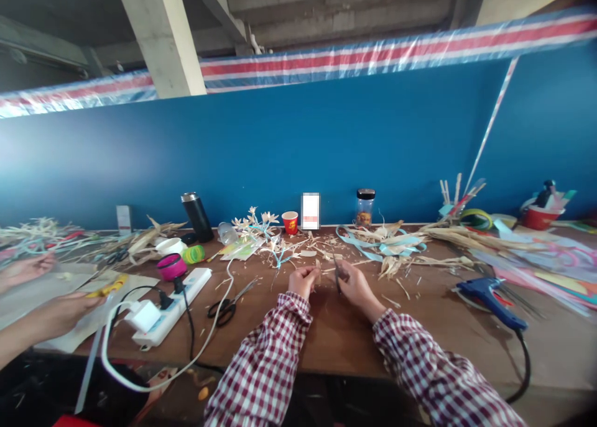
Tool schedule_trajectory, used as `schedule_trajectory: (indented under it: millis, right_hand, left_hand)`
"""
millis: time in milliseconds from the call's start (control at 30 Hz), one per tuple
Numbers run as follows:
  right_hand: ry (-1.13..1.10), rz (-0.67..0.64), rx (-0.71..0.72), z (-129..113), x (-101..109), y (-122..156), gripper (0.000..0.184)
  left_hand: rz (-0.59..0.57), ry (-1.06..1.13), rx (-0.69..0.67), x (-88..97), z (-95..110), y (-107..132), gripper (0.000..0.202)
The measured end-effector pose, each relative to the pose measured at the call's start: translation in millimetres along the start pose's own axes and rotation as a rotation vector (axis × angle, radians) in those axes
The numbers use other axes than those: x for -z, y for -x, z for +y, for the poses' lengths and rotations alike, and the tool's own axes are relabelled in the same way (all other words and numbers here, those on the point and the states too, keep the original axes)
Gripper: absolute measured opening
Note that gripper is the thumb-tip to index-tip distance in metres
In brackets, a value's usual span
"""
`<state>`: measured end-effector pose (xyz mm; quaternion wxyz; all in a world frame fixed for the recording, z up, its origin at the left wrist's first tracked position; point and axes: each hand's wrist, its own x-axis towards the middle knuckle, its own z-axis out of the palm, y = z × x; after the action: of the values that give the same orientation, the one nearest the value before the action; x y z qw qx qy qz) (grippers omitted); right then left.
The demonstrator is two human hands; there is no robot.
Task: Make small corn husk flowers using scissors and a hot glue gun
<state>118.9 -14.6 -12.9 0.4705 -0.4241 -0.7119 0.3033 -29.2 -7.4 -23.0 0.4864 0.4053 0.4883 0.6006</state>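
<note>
Above the middle of the table, my left hand point(303, 282) pinches a small strip of dried husk point(318, 271) between thumb and fingers. A short gap to the right, my right hand point(358, 288) is closed on a slim dark tool point(336, 275), upright along the fingers; its exact kind I cannot make out. Husk scraps point(333, 240) litter the tabletop beyond both hands. Black-handled scissors point(224, 310) lie left of my left forearm. Pale flowers point(261, 223) on light blue stems lie behind my hands, to the left.
A blue glue gun point(492, 299) lies at right with its cable. At left are a white power strip point(177, 306) and a co-worker's hands point(65, 312). A red paper cup point(290, 223), a lidded jar point(365, 208) and a black bottle point(197, 217) stand along the blue partition point(280, 147).
</note>
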Motion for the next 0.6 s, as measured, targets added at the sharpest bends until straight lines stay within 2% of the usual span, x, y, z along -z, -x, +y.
schedule_trajectory:
  millis: [67,167,433,600]
  right_hand:
    - [-0.144,0.022,-0.030,0.6,3.7,-4.4,0.042]
    - [-0.230,0.013,-0.065,-1.0,11.6,-7.5,0.044]
    - [-0.273,-0.181,-0.114,-0.8,24.8,-4.3,0.042]
    - [-0.292,-0.221,-0.095,2.6,21.7,-4.5,0.040]
  left_hand:
    - [-0.065,-0.047,-0.013,-1.3,0.5,2.0,0.026]
    - [-0.169,-0.121,-0.038,-2.0,3.7,6.0,0.023]
    - [-0.339,-0.320,-0.075,1.1,14.7,11.7,0.016]
    - [-0.403,-0.386,-0.071,0.9,15.3,12.1,0.015]
